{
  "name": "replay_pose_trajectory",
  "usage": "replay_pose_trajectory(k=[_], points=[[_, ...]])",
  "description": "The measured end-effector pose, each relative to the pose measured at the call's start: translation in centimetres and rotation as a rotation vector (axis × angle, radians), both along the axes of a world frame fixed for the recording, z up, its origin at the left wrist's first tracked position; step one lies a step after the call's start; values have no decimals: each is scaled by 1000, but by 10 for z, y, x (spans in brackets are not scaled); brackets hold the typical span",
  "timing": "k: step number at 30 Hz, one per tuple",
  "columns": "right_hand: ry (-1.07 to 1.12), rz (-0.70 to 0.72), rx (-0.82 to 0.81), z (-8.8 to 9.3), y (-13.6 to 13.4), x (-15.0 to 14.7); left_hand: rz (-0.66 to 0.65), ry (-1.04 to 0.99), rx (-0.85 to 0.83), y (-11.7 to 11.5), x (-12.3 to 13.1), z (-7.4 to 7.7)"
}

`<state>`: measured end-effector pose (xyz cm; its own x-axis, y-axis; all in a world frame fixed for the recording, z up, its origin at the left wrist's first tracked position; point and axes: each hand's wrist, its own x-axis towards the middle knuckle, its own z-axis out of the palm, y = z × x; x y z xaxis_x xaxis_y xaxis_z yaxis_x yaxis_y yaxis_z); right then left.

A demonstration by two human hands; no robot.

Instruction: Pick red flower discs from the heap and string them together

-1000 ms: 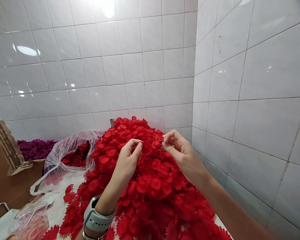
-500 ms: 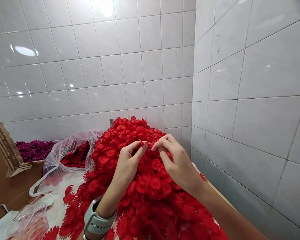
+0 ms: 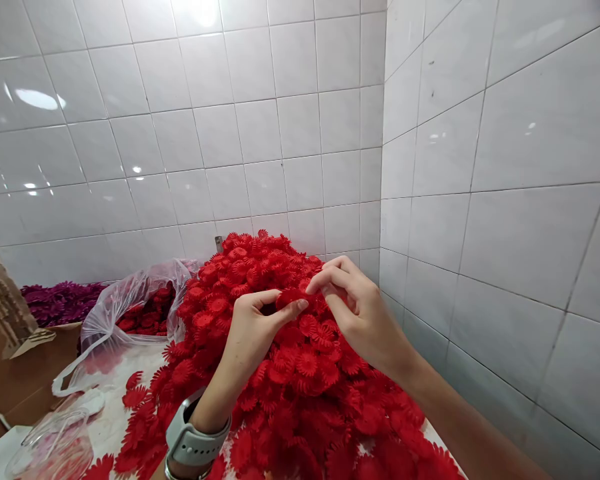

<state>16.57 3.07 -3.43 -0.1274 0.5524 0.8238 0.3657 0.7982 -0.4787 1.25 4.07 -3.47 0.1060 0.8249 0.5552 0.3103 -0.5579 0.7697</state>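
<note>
"What does the big heap of red flower pieces point(image 3: 307, 363) rest on?"

"A whitish desk point(image 3: 107, 423). The heap rises toward the tiled wall point(image 3: 260, 133) behind it, and loose pieces spread out at its left foot."

"And the hands?"

"Both are raised over the heap, apart from each other, though their fingertips come close. The left hand point(image 3: 253, 327) has thumb and fingers clamped on one red piece point(image 3: 289, 298), held up in front of the heap's upper part."

"Does the right hand point(image 3: 357, 310) grip anything?"

"I can't tell. Its thumb and fingers are bent inward, also over the heap's upper part, with the tips just beside that piece. Whether they touch it, I can't make out."

"What's that in front of the heap's left side?"

"A pale watch strap point(image 3: 197, 441), around the left wrist."

"And beside the heap?"

"Just left of it, a clear plastic bag point(image 3: 103, 313) with darker red pieces point(image 3: 150, 312) inside. Farther left of the heap are purple pieces point(image 3: 63, 301) and a cardboard box point(image 3: 40, 373). Well left of the heap's near end lies a clear plastic container point(image 3: 55, 447)."
</note>
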Motion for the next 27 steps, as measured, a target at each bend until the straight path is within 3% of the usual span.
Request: replay_pose_trajectory(k=[3, 7, 13, 19, 27], points=[[-115, 3, 173, -3, -2, -3, -22, 54, 22, 0, 1, 1], [-228, -132, 297, -9, 4, -8, -68, 86, 16, 0, 3, 2], [-128, -128, 305, -5, 9, -1, -124, 20, -26, 2, 3, -1], [27, -222, 241, 4, 5, 10, -25, -104, 4, 1, 3, -1], [42, -179, 173, 6, 4, 11, -61, -242, -187, 9, -2, -5]])
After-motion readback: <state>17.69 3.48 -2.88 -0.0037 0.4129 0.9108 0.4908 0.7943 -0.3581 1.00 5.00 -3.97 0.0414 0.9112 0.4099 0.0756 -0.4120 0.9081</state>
